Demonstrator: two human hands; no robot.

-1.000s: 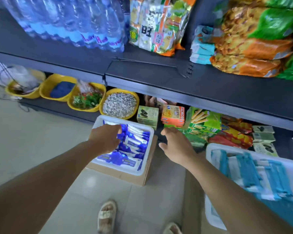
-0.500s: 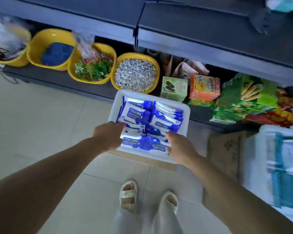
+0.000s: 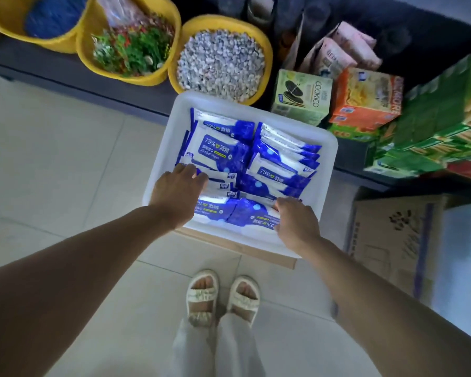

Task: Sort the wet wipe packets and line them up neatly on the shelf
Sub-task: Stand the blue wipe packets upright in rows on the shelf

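- Sitting in the white tray (image 3: pixel 327 170), blue wipe packets (image 3: pixel 223 151) are filling it.
- I am resting my left hand (image 3: pixel 178 191) and right hand (image 3: pixel 297 221) on them, fingers bent; grip unclear.

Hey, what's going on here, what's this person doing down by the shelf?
A person stands over a white tray full of blue-and-white alcohol wipe packets, which sits on a cardboard box on the floor by the bottom shelf. Both hands are down in the tray: the left hand rests on packets at the near left, the right hand on packets at the near right. Whether either hand has actually gripped a packet cannot be told.
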